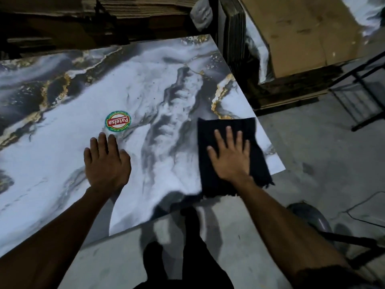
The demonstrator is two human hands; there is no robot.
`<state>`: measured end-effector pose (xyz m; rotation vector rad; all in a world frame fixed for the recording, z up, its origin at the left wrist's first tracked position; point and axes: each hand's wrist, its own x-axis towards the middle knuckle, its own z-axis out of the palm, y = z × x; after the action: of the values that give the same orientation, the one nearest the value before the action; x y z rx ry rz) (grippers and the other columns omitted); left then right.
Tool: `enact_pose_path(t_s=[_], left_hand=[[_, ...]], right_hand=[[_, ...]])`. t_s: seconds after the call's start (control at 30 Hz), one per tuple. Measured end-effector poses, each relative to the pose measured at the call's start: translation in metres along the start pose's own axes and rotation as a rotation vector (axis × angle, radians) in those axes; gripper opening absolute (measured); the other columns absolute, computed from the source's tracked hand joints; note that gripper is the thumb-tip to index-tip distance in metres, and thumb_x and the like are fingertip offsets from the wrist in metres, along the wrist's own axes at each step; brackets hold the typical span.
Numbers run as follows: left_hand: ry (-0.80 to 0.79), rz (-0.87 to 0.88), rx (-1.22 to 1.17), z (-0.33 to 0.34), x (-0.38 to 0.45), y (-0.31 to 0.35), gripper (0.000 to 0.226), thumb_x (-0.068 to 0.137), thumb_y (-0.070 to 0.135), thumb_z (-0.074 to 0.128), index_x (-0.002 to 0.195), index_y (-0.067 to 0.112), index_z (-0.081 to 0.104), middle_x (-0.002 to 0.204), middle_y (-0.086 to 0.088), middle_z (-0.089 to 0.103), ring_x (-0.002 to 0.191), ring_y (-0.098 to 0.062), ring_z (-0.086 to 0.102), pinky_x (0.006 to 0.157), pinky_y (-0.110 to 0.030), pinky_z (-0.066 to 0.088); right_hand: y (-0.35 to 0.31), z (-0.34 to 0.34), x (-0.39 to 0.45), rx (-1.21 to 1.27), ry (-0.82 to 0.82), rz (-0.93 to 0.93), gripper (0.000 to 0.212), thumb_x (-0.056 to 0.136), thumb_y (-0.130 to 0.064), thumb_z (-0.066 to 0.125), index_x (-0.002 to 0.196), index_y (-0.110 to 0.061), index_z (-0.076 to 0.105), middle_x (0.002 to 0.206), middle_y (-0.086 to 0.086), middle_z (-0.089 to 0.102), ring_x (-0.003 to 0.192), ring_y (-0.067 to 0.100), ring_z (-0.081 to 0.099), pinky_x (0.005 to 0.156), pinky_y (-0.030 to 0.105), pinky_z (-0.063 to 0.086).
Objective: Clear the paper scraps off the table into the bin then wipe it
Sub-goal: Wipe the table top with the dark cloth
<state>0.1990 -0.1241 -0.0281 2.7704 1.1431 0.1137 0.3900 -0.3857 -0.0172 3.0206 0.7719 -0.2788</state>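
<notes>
My right hand [231, 157] presses flat, fingers spread, on the dark cloth [229, 130] (lower right); my left hand [107, 161] lies open, empty, on the table [62, 142].

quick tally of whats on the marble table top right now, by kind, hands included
hand: 2, left hand flat on the bare table, right hand flat on the cloth
black cloth: 1
round sticker: 1
paper scraps: 0 visible
total: 4
</notes>
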Motion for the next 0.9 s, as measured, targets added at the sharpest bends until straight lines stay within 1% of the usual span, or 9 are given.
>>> enact_pose_path(t_s=[0.1,0.2,0.33,0.43,0.57,0.67,0.73,0.8,0.9], left_hand=[[-0.01,0.079,0.019,0.003,0.011,0.039,0.066,0.093,0.042,0.027,0.144,0.002,0.04,0.151,-0.023,0.037,0.139,-0.042,0.033,0.112,-0.054,0.023],[-0.054,0.145,-0.014,0.01,0.023,0.079,0.067,0.093,0.047,0.026,0.149,0.012,0.033,0.157,-0.015,0.029,0.145,-0.036,0.025,0.116,-0.052,0.019],[-0.074,0.092,-0.016,0.022,0.035,0.101,0.069,0.095,0.054,0.02,0.153,0.019,0.023,0.162,-0.008,0.018,0.15,-0.029,0.012,0.118,-0.048,0.012],[-0.059,0.07,-0.003,0.024,0.036,0.101,0.067,0.095,0.054,0.024,0.153,0.021,0.023,0.162,-0.005,0.018,0.15,-0.027,0.013,0.119,-0.047,0.014],[-0.041,0.038,0.004,0.024,0.037,0.103,0.066,0.093,0.052,0.032,0.152,0.022,0.026,0.161,-0.004,0.021,0.149,-0.025,0.016,0.119,-0.045,0.016],[-0.04,0.028,0.0,0.026,0.036,0.104,0.067,0.093,0.053,0.032,0.153,0.024,0.023,0.162,-0.001,0.018,0.15,-0.023,0.013,0.12,-0.044,0.014],[-0.035,0.028,-0.009,0.024,0.035,0.104,0.067,0.093,0.054,0.031,0.153,0.024,0.024,0.162,-0.001,0.019,0.15,-0.023,0.014,0.12,-0.044,0.013],[-0.034,0.03,-0.008,0.022,0.035,0.102,0.068,0.093,0.054,0.03,0.153,0.024,0.024,0.162,-0.002,0.02,0.15,-0.024,0.015,0.119,-0.044,0.014],[-0.06,0.028,-0.018,0.022,0.034,0.098,0.068,0.094,0.056,0.027,0.153,0.025,0.02,0.163,-0.002,0.017,0.15,-0.024,0.012,0.12,-0.045,0.012]], right_hand=[[0.039,-0.012,0.029,-0.024,-0.013,0.034,0.066,0.095,-0.064,0.016,0.155,-0.037,0.006,0.166,0.004,0.0,0.151,0.035,-0.004,0.12,0.056,-0.001],[0.037,-0.016,0.065,0.002,-0.005,0.01,0.066,0.096,-0.063,0.017,0.155,-0.036,0.005,0.165,0.005,-0.002,0.15,0.037,-0.006,0.12,0.056,-0.003],[0.024,-0.024,0.133,0.041,-0.012,-0.013,0.067,0.096,-0.063,0.016,0.156,-0.036,0.003,0.165,0.005,-0.006,0.15,0.037,-0.009,0.119,0.057,-0.005],[0.016,-0.029,0.181,0.051,0.003,0.007,0.067,0.097,-0.062,0.016,0.156,-0.034,0.004,0.165,0.007,-0.005,0.149,0.04,-0.007,0.119,0.057,-0.002],[0.009,-0.039,0.237,0.107,0.055,0.026,0.068,0.096,-0.06,0.021,0.156,-0.031,0.011,0.165,0.012,0.004,0.146,0.044,0.012,0.116,0.058,0.014],[0.011,-0.045,0.26,0.112,0.036,0.04,0.067,0.099,-0.058,0.025,0.157,-0.028,0.01,0.164,0.015,0.005,0.139,0.045,0.027,0.11,0.053,0.026],[0.016,-0.045,0.254,0.103,0.047,0.042,0.067,0.1,-0.056,0.026,0.157,-0.025,0.011,0.162,0.018,0.011,0.135,0.046,0.032,0.108,0.051,0.03],[0.027,-0.039,0.232,0.119,0.08,0.028,0.069,0.099,-0.056,0.025,0.156,-0.02,0.016,0.156,0.025,0.024,0.132,0.047,0.037,0.105,0.054,0.034],[0.047,-0.026,0.175,0.086,0.178,0.03,0.074,0.095,-0.056,0.021,0.153,-0.011,0.028,0.134,0.033,0.045,0.111,0.049,0.053,0.09,0.053,0.045]])
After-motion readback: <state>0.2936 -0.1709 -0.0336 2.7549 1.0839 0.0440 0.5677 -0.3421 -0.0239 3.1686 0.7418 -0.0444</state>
